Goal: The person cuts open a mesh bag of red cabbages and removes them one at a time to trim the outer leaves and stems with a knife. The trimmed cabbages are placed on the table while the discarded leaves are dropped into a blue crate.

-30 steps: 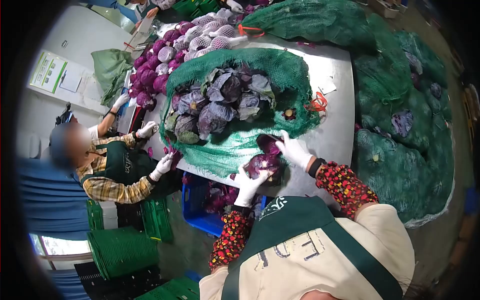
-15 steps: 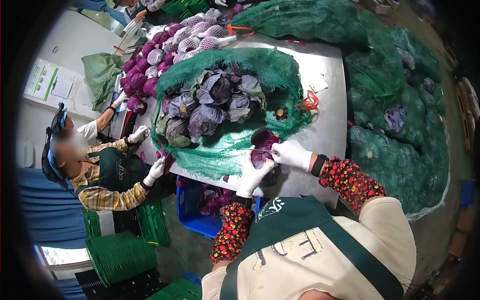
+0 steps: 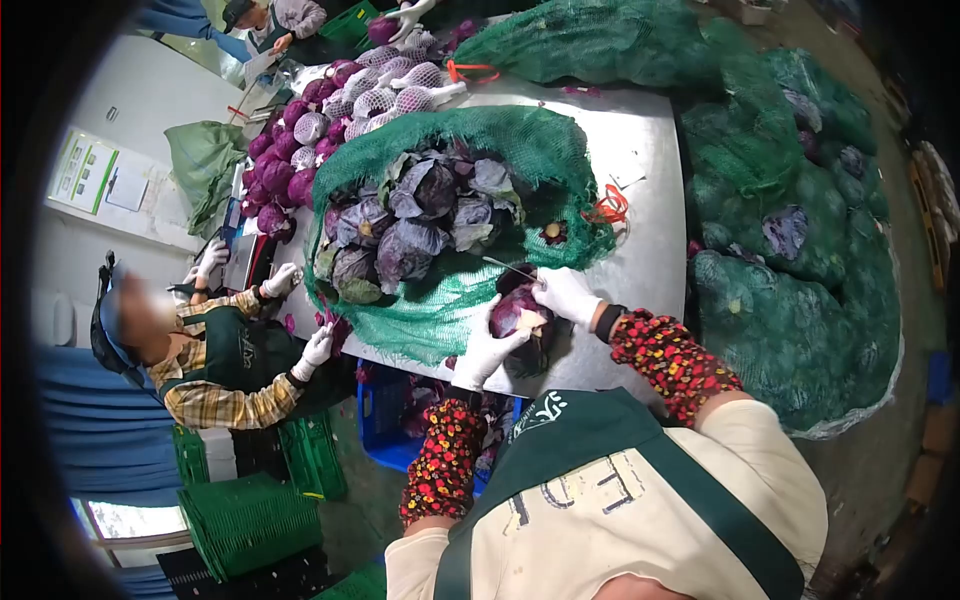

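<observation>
A red cabbage [image 3: 510, 312] with a pale cut area rests against my left hand [image 3: 482, 352], whose white-gloved fingers are curled around its near left side. My right hand [image 3: 568, 296], also gloved in white, is closed on a knife [image 3: 507, 267]. Its thin blade points up and left, just above the cabbage; the handle is hidden in my fist. Beyond my hands, several dull purple cabbages [image 3: 410, 245] with outer leaves lie on an opened green mesh bag [image 3: 430, 320].
A metal table [image 3: 650, 250] carries the bag, an orange tie [image 3: 608, 205] and a pile of trimmed cabbages [image 3: 285, 165], some in white foam nets. A blue crate [image 3: 380, 430] stands below the edge. Full mesh sacks [image 3: 790, 300] lie right. A co-worker [image 3: 235, 350] stands left.
The knife has swung from lying across the cabbage to above it, tip up and left. My right hand has risen slightly, and the cabbage's pale cut area now shows.
</observation>
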`<state>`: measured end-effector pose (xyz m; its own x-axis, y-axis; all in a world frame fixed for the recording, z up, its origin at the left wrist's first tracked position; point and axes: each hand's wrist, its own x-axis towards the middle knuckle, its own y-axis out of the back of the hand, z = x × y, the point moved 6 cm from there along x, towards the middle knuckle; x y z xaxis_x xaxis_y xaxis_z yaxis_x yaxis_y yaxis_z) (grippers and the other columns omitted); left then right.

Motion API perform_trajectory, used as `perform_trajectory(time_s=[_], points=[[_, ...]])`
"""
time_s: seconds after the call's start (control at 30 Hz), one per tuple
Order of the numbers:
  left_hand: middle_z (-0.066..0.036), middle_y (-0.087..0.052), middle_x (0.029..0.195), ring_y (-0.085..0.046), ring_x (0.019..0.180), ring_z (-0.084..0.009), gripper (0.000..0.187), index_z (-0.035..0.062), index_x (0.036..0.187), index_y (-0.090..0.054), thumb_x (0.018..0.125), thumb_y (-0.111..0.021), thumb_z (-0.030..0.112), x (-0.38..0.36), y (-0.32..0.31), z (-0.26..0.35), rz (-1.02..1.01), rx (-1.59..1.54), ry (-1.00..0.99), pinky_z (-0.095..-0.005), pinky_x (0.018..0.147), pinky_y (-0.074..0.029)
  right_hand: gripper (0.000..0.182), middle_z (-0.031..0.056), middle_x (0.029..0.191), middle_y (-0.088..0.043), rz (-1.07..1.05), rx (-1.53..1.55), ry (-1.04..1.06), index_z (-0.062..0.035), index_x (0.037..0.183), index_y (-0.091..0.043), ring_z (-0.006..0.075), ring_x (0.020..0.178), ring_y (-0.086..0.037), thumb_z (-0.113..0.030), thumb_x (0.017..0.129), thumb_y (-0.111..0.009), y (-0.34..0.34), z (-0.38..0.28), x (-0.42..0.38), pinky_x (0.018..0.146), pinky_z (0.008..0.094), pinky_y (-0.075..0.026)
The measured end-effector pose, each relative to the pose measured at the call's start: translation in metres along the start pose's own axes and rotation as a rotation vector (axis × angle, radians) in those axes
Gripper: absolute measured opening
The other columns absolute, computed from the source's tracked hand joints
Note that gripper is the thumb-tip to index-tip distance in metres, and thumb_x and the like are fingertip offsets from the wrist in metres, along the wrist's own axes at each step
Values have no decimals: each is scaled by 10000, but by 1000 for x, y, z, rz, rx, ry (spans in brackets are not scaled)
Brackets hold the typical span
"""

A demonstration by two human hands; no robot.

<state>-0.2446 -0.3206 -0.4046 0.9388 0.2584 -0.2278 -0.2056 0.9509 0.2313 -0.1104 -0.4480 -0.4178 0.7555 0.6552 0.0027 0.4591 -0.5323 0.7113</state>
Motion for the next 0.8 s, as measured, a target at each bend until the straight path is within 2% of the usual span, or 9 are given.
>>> perform_trajectory(time_s=[0.13,0.17,0.3,0.4,0.5,0.57,0.67,0.77,0.8], points=[[-127,-462,1286,-455,1216,-228,851,24,1318,-369,658,-877,202,-12,3,-4,-11,244,-200,-359,1067,-351,164,230,739,-641,192,-51,-109,-33,809,-610,407,731,-641,-196,822,-593,-52,87,22,669,490,-508],[-134,-437,1303,-441,1227,-237,891,33,1349,-336,656,-875,184,-24,1,2,8,279,-153,-369,1072,-343,162,226,736,-643,134,-76,-154,-35,805,-608,403,735,-642,-196,822,-605,-31,66,9,679,489,-507],[-142,-385,1313,-396,1272,-269,976,50,1414,-280,644,-868,172,-47,15,-30,146,-122,-29,-412,1085,-341,203,194,756,-668,37,-96,-168,-77,880,-612,372,731,-662,-271,852,-562,-14,54,-9,672,495,-511],[-221,-326,1406,-328,1346,-371,1050,93,1452,-314,569,-878,169,-51,22,21,204,653,-408,-431,1097,-334,190,174,709,-657,81,-155,-82,-75,899,-590,368,684,-656,-257,859,-555,-15,37,-16,634,484,-510],[-141,-439,1393,-350,1342,-350,794,135,1345,-508,628,-839,214,-37,-10,54,-223,828,-589,-421,1098,-337,200,181,707,-656,53,-233,11,-66,915,-586,364,667,-656,-256,857,-559,-25,17,-19,613,477,-512],[-113,-496,1334,-412,1287,-328,744,138,1327,-529,652,-822,256,-40,-12,63,-208,930,-589,-421,1065,-375,193,175,702,-659,57,-300,29,-55,926,-582,359,656,-659,-232,857,-545,-31,23,-16,599,475,-514],[-155,-500,1223,-492,1148,-332,809,177,1369,-499,642,-830,310,-47,18,50,144,842,-344,-415,983,-445,160,149,679,-657,43,-365,-98,-47,921,-575,352,634,-657,-174,859,-500,-29,51,-15,580,487,-507],[-208,-450,1224,-516,1110,-362,894,189,1444,-382,678,-814,348,-55,34,18,243,651,27,-408,960,-449,249,168,734,-658,-1,-311,-52,-16,990,-554,351,696,-663,-237,876,-548,-19,51,-20,610,469,-509],[-215,-417,1252,-483,1158,-364,934,125,1453,-330,686,-811,353,-56,37,8,261,558,172,-413,1002,-415,375,197,786,-665,-94,-235,-94,3,1087,-527,378,751,-660,-322,902,-560,-19,50,-19,656,479,-513]])
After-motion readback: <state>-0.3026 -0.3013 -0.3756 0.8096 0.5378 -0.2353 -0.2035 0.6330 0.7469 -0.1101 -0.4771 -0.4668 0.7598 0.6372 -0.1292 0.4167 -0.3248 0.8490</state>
